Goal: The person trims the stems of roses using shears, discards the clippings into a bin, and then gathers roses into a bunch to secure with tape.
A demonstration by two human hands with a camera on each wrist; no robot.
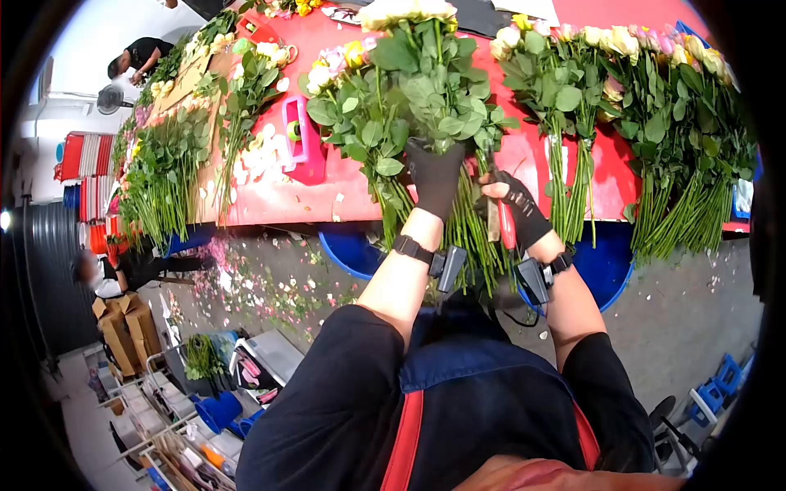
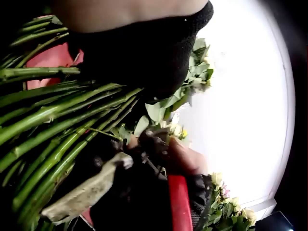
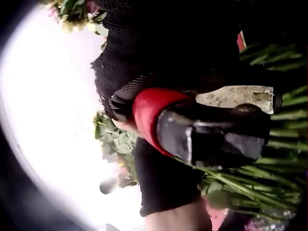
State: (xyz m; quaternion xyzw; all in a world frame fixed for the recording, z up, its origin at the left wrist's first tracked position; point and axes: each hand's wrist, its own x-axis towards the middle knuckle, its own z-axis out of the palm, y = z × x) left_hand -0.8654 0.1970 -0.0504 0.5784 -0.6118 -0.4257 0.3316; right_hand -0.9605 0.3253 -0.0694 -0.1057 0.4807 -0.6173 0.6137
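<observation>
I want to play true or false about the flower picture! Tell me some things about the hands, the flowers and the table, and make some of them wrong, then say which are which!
1. Both hands wear black gloves. True.
2. The left hand holds the red-handled tool. False: the right hand holds it, while the left hand grips a bunch of flowers.
3. The table is green. False: it is red.
4. Petals lie on the floor. True.
5. The pink box sits on the floor. False: it is on the table, left of the gripped bunch.
</observation>
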